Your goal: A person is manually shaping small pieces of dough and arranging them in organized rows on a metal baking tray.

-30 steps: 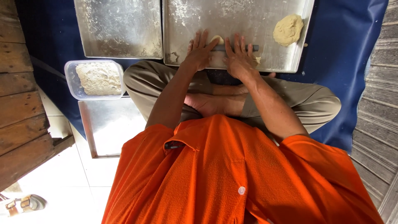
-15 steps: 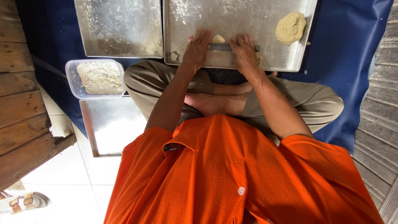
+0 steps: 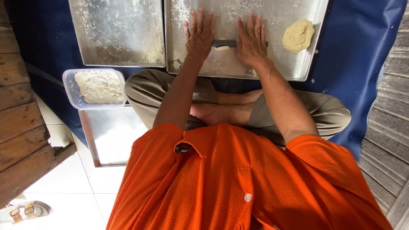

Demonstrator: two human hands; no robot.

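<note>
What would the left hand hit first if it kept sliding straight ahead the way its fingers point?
Nothing nearby, it seems: ahead of the left hand lies only floury tray surface up to the picture's top edge. The tray's far rim is out of view. The dough disc sits well off to the right.

A second floured metal tray (image 3: 117,32) is lying at eleven o'clock on the blue mat (image 3: 358,64). A round dough disc (image 3: 298,35) is sitting at one o'clock. A clear plastic tub (image 3: 70,87) holding a crumbly dough lump (image 3: 99,86) is resting at nine o'clock, overlapping a flat metal sheet (image 3: 110,136) below it. Wooden planks (image 3: 19,123) are running along the left edge, and a sandal (image 3: 23,211) is lying at seven o'clock on white floor tiles (image 3: 72,196).
</note>
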